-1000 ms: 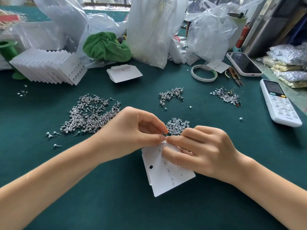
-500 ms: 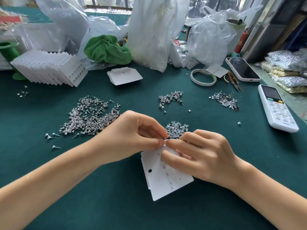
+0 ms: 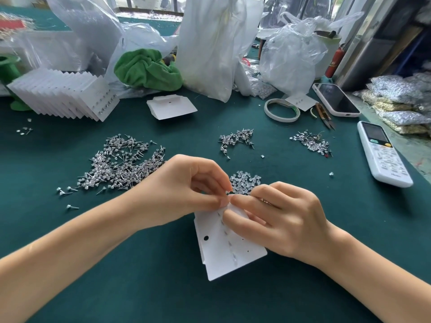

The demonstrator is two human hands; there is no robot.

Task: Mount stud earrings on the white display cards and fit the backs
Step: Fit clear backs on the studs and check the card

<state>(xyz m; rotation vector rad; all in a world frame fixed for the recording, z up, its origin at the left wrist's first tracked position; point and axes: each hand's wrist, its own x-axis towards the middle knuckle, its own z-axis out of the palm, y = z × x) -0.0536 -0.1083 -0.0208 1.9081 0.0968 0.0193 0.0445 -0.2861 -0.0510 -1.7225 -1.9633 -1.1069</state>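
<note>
Head view. Your left hand (image 3: 184,194) and right hand (image 3: 277,217) meet fingertip to fingertip at the far end of the white card (image 3: 224,248), both pinching there; whatever small part sits between them is too small to make out. The card lies on the green table (image 3: 279,287) under your right hand, its long axis running from the pinch toward you, with a row of mounted studs (image 3: 227,231) along that line. The pile of clear backs (image 3: 245,183) lies just beyond your fingertips, nearer the right hand; the heap of loose studs (image 3: 121,164) lies well to the left, nearer the left hand.
</note>
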